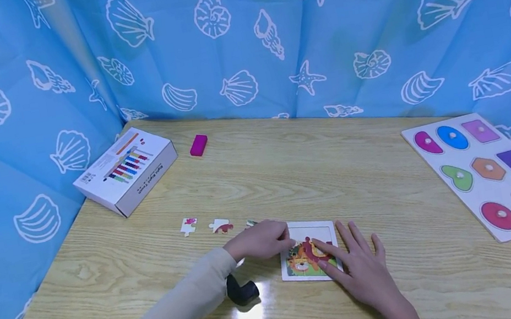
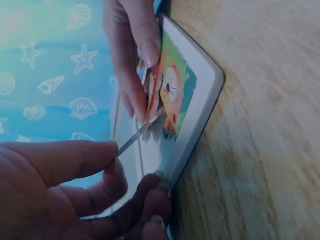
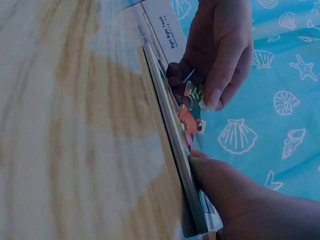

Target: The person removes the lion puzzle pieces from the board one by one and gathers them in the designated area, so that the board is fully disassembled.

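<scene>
My left hand (image 1: pixel 263 239) pinches a jigsaw piece (image 2: pixel 140 132) between thumb and forefinger, tilted over the puzzle tray (image 2: pixel 200 112). In the right wrist view the piece (image 3: pixel 194 107) shows green and orange. The white-rimmed tray (image 1: pixel 306 278) lies flat on the table, its lower part filled with an animal picture (image 1: pixel 300 265); part of its upper area is bare white. My right hand (image 1: pixel 366 273) lies spread at the tray's right side, thumb and forefinger resting on the picture. Left of the left hand are two loose pieces (image 1: pixel 188 226), (image 1: pixel 221 225), and another is partly hidden behind it.
A white box (image 1: pixel 129 168) with a bead-toy picture stands at the back left, beside a magenta block (image 1: pixel 198 145). At the right lies a knobbed shape board (image 1: pixel 494 177). A blue shell-print curtain (image 1: pixel 236 34) borders the wooden table (image 1: pixel 337 169).
</scene>
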A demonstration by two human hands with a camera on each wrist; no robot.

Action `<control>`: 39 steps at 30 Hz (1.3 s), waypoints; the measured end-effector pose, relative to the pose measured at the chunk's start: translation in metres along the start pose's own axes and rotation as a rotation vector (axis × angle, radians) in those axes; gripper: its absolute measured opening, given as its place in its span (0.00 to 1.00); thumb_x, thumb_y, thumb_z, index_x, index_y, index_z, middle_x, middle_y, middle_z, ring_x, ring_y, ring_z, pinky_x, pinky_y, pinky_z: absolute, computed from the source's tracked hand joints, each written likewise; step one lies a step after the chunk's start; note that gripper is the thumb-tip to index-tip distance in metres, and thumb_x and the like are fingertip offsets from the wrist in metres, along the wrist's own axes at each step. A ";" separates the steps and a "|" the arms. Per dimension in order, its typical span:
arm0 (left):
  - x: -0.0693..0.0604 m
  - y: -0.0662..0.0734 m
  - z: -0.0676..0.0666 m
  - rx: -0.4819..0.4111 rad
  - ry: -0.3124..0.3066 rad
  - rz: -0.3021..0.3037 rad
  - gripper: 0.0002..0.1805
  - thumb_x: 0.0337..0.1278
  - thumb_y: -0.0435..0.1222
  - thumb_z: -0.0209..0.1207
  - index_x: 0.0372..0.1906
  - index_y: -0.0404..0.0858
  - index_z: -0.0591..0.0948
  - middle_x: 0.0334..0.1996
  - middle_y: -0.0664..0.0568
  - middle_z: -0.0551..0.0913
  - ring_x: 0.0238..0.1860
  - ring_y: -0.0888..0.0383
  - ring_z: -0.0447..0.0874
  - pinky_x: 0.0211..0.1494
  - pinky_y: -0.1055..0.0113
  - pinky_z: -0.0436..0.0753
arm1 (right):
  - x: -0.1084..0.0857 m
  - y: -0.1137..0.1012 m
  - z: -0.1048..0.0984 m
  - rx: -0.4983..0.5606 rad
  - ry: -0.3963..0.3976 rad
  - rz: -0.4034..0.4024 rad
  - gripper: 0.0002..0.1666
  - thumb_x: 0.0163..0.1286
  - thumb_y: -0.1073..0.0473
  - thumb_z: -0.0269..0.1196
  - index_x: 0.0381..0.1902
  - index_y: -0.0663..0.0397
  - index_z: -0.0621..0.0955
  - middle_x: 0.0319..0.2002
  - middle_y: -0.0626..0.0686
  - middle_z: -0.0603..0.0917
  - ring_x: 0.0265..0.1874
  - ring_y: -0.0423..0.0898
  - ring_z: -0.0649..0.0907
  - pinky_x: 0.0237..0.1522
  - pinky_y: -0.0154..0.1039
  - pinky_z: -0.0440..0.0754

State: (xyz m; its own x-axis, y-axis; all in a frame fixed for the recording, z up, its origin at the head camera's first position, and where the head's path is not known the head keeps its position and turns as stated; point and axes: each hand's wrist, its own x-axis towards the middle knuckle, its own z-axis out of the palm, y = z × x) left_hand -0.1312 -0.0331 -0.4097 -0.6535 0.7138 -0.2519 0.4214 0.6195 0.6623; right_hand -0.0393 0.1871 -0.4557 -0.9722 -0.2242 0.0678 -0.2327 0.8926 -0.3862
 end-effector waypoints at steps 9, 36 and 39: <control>-0.001 -0.001 0.001 -0.145 0.043 0.024 0.11 0.63 0.36 0.58 0.26 0.41 0.71 0.19 0.59 0.68 0.21 0.64 0.65 0.27 0.71 0.64 | -0.001 0.000 0.000 -0.009 0.008 -0.008 0.25 0.67 0.38 0.57 0.60 0.34 0.77 0.69 0.64 0.60 0.68 0.63 0.53 0.57 0.70 0.42; -0.081 -0.066 -0.043 -0.425 0.194 -0.049 0.13 0.55 0.33 0.65 0.39 0.31 0.74 0.27 0.52 0.77 0.30 0.58 0.74 0.36 0.65 0.74 | -0.001 0.001 0.002 0.048 0.022 -0.011 0.25 0.66 0.40 0.59 0.60 0.35 0.77 0.69 0.64 0.59 0.69 0.63 0.51 0.58 0.70 0.39; -0.101 -0.079 -0.051 -0.423 0.221 -0.088 0.12 0.56 0.33 0.64 0.39 0.31 0.74 0.26 0.52 0.76 0.29 0.57 0.72 0.35 0.65 0.72 | -0.001 0.001 0.001 0.049 0.022 -0.008 0.26 0.66 0.40 0.59 0.61 0.35 0.77 0.69 0.63 0.59 0.69 0.63 0.51 0.59 0.69 0.39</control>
State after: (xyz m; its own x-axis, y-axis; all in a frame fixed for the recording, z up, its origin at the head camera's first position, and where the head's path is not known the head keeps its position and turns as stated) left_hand -0.1302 -0.1709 -0.4005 -0.8125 0.5495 -0.1946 0.0955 0.4549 0.8854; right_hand -0.0390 0.1879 -0.4573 -0.9708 -0.2219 0.0912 -0.2394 0.8704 -0.4302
